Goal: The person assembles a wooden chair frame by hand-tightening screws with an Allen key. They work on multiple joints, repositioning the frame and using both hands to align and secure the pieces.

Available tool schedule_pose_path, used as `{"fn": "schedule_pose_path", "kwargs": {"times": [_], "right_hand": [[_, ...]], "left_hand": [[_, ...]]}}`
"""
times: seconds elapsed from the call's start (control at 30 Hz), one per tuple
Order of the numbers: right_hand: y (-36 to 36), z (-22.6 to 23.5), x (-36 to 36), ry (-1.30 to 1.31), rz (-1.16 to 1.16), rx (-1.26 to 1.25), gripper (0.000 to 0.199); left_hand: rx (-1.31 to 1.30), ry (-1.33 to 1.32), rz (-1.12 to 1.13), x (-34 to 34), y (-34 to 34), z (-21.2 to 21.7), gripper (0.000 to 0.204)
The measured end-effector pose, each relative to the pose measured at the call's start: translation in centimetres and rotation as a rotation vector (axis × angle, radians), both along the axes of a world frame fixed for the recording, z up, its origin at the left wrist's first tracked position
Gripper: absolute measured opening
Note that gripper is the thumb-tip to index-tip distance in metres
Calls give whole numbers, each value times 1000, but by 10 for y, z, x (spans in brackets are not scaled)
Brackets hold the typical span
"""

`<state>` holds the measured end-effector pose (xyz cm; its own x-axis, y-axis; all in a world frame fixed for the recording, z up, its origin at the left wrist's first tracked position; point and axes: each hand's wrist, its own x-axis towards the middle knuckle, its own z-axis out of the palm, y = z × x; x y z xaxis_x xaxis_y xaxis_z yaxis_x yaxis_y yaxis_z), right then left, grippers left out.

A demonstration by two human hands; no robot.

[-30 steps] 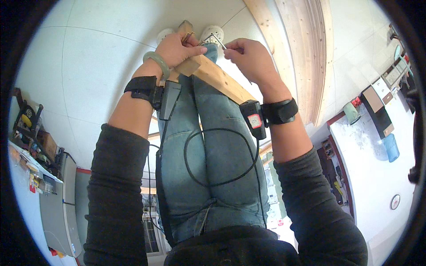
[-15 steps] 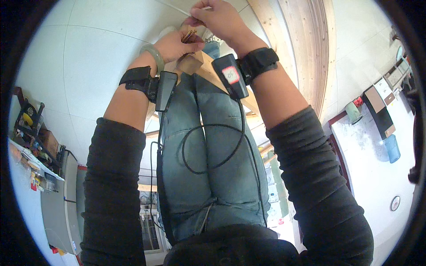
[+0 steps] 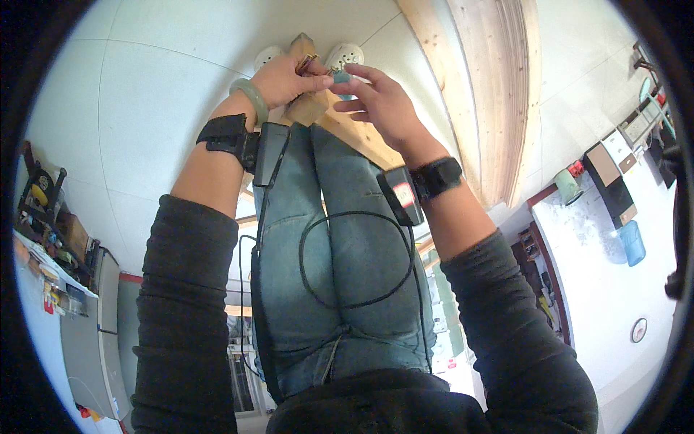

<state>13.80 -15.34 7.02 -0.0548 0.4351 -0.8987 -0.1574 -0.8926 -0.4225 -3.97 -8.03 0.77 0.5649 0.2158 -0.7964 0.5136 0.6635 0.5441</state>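
Observation:
My left hand (image 3: 288, 82) is closed, with thin brass-coloured pieces (image 3: 306, 63) sticking out between its fingers; their exact kind is too small to tell. Its thumb and forefinger meet at the tips, and whatever lies between them is too small to make out. Just to the right, my right hand (image 3: 387, 108) has its fingers apart, the fingertips close to the left thumb. Below the hands, a square-ended wooden beam (image 3: 361, 137) runs from between my knees toward the right. A wooden end (image 3: 301, 45) shows beyond my left hand.
Long pale boards (image 3: 491, 94) lie at the right. A black cable (image 3: 302, 253) loops over my thighs from the wrist-worn devices. Light clogs (image 3: 344, 56) are on my feet. A cluttered shelf (image 3: 54, 264) and grey cabinet (image 3: 90, 340) stand at left, and a blue container (image 3: 632, 242) at far right.
My right hand has come down and nearer, and its fingers have spread. The thin white strand near it is out of sight. My left hand has hardly moved and keeps the brass-coloured pieces.

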Motion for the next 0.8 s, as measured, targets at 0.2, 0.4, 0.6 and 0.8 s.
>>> {"fn": "schedule_pose_path", "kwargs": {"times": [0.2, 0.4, 0.6, 0.8], "right_hand": [[-7, -28, -24, 118, -193, -20, 30], [-28, -28, -10, 107, -246, -118, 31], [-46, -50, 1, 44, -263, -280, 33], [-53, -89, 12, -177, -114, -266, 24]], "left_hand": [[190, 67, -92, 5, 3, 9, 42], [224, 223, 3, 20, -5, 30, 31], [366, 268, 42, 23, -20, 32, 34], [837, 428, -159, 29, -37, 41, 25]]}}
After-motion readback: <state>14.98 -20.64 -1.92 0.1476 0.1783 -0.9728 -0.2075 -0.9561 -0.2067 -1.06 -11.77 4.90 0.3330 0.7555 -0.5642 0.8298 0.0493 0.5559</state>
